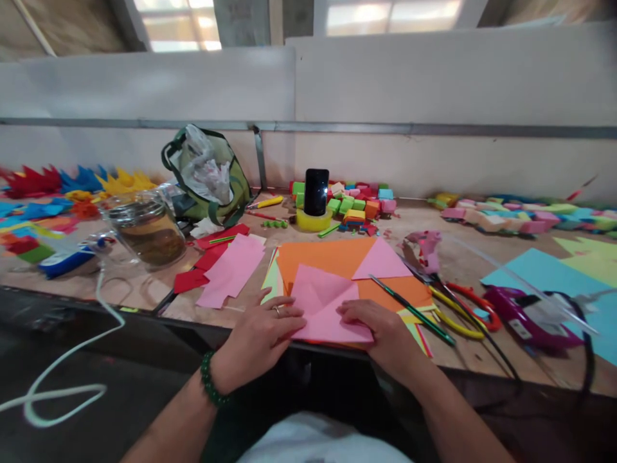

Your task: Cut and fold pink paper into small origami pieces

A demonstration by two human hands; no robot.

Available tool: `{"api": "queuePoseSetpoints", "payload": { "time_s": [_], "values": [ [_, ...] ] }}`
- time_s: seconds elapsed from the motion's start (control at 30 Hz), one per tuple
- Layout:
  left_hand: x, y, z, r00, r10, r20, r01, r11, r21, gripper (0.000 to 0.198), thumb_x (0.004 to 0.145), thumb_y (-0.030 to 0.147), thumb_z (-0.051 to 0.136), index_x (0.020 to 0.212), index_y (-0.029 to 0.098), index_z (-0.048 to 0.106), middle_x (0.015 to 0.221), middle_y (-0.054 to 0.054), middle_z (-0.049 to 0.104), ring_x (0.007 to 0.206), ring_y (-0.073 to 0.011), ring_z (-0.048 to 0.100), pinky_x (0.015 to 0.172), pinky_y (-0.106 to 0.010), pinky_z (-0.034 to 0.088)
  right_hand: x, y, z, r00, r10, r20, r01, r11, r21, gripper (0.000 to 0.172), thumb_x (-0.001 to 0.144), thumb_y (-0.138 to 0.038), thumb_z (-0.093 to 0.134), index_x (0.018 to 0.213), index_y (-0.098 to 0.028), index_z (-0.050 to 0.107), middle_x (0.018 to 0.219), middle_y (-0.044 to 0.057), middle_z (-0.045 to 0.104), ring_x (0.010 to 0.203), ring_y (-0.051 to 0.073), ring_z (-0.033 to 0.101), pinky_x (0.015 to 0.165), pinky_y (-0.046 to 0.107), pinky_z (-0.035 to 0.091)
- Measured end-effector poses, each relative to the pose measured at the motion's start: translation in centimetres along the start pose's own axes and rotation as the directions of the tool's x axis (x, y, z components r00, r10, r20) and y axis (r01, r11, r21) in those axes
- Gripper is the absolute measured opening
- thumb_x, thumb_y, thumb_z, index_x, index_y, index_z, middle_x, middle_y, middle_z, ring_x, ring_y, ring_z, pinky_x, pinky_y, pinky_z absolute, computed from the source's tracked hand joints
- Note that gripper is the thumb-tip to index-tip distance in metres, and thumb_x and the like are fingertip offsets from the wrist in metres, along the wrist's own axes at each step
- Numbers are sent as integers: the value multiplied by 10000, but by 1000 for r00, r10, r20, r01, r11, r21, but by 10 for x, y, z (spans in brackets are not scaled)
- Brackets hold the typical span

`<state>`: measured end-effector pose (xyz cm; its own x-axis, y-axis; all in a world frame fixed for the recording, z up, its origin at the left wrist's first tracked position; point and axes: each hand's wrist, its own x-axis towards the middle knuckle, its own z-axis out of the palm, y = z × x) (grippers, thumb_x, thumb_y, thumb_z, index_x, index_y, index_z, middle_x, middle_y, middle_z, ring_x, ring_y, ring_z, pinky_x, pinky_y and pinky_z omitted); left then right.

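A folded sheet of pink paper (328, 299) lies before me at the table's front edge, on top of a stack of orange sheets (313, 257). It has a pointed top corner and a crease across it. My left hand (263, 334), with a ring and a green bead bracelet, rests its stretched fingers on the paper's left side. My right hand (380, 331) has its fingers curled against the paper's right edge, pinching it; the thumb is mostly hidden. Another pink piece (383, 260) lies behind on the orange stack. A green pen (414, 312) lies just beyond my right hand.
Pink scraps (234, 270) and red scraps (193, 281) lie left, near a glass jar (149, 235). Yellow-handled scissors (457, 318), a purple glue gun (530, 321) and blue sheets (535, 273) lie right. A phone (317, 191) stands behind on a yellow tape roll (313, 221).
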<state>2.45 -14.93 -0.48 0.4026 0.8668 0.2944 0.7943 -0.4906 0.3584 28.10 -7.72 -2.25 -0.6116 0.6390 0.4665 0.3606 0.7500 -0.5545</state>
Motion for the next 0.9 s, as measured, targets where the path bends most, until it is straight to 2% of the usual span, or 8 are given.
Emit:
{"api": "queuePoseSetpoints", "payload": {
  "time_s": [0.13, 0.27, 0.3, 0.37, 0.47, 0.57, 0.7, 0.9],
  "values": [
    [7, -5, -4, 994, -50, 97, 61, 991, -119, 416, 795, 87, 492, 1144, 252, 648, 1208, -41, 656, 1158, -213, 555, 1035, -406, 311, -8, 1, -6, 968, 233, 93, -241, 967, 85, 419, 642, 8, 464, 961, -200, 639, 1068, 79, 697, 1048, 217, 633, 887, 356, 498],
    [18, -9, -7, 982, -170, 77, 184, 949, -257, 254, 841, 155, 461, 925, 196, 698, 988, -49, 716, 938, -197, 627, 853, -316, 431, -3, -6, -14, 939, 312, 141, -326, 942, 84, 224, 769, -116, 515, 947, -200, 623, 1006, 61, 706, 954, 210, 652, 825, 328, 495],
    [21, -9, -6, 970, -228, 79, 241, 928, -284, 229, 868, 215, 459, 864, 185, 685, 888, -42, 713, 830, -185, 626, 755, -290, 444, -1, -6, -14, 930, 345, 126, -354, 933, 62, 168, 804, -188, 534, 952, -199, 612, 946, 51, 708, 878, 201, 659, 766, 309, 497],
    [29, -11, -4, 939, -336, 74, 342, 889, -304, 268, 896, 332, 447, 775, 179, 631, 713, -11, 652, 655, -157, 567, 596, -260, 400, 4, -4, -12, 903, 427, 49, -429, 902, 42, 202, 842, -326, 543, 992, -195, 577, 792, 17, 690, 711, 178, 644, 646, 278, 476],
    [39, -11, 1, 912, -410, 1, 399, 885, -241, 280, 894, 371, 441, 719, 185, 553, 656, 10, 579, 618, -145, 515, 575, -258, 350, 10, 0, -9, 853, 513, -98, -515, 857, 6, 309, 844, -387, 543, 1085, -195, 526, 611, -42, 615, 559, 162, 589, 570, 266, 431],
    [49, -10, 4, 907, -419, -45, 415, 907, -76, 243, 878, 336, 448, 710, 184, 534, 746, -23, 596, 706, -170, 541, 638, -280, 348, 16, 2, -6, 838, 509, -196, -542, 820, -183, 354, 819, -357, 579, 1135, -203, 533, 610, -41, 604, 568, 173, 594, 582, 275, 416],
    [60, -6, 2, 885, -465, 33, 458, 880, 124, 281, 889, 335, 400, 675, 193, 511, 709, -45, 594, 672, -195, 543, 585, -301, 292, 18, 4, -4, 848, 471, -242, -530, 758, -381, 354, 824, -311, 568, 1156, -190, 563, 652, -6, 636, 580, 188, 605, 573, 286, 419],
    [76, -8, -3, 837, -523, 162, 508, 852, 129, 384, 862, 528, 431, 959, 178, 554, 792, -73, 655, 762, -250, 611, 592, -305, 301, 13, 12, 2, 903, 346, -256, -427, 789, -442, 266, 878, -269, 506, 1099, -171, 616, 778, 51, 684, 722, 205, 642, 707, 317, 481]
  ]
}}
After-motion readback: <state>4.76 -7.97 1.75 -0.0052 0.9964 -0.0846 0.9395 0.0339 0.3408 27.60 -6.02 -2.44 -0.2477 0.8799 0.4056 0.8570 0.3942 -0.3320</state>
